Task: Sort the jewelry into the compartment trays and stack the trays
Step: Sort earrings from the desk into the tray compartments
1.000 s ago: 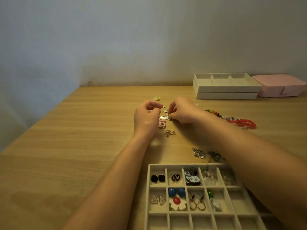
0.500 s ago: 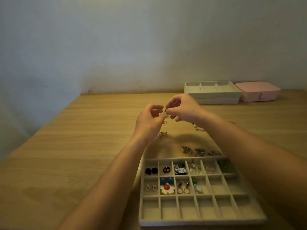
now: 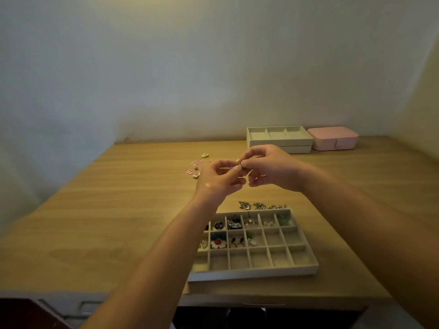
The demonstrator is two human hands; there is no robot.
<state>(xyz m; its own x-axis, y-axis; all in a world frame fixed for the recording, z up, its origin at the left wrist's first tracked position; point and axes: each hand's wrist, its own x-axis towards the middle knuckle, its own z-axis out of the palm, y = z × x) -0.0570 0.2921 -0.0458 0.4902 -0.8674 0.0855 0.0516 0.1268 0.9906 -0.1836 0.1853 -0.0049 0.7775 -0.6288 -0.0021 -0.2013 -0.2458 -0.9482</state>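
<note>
**A:** A pale wall at the back and a wooden counter (image 3: 142,210) in front. What lies on it?

**B:** Near right is a compartment tray (image 3: 259,273) with earrings in its far compartments. Silver pieces (image 3: 261,206) lie just beyond its far edge. Far right, two stacked trays (image 3: 299,143) sit beside a pink box (image 3: 332,138). Pink flower pieces (image 3: 193,167) lie left of the hands.

**A:** And the hands?

**B:** The left hand (image 3: 218,181) and right hand (image 3: 270,169) are raised above the counter with their fingertips meeting. Both pinch one small piece (image 3: 240,165), too small to identify.
</note>
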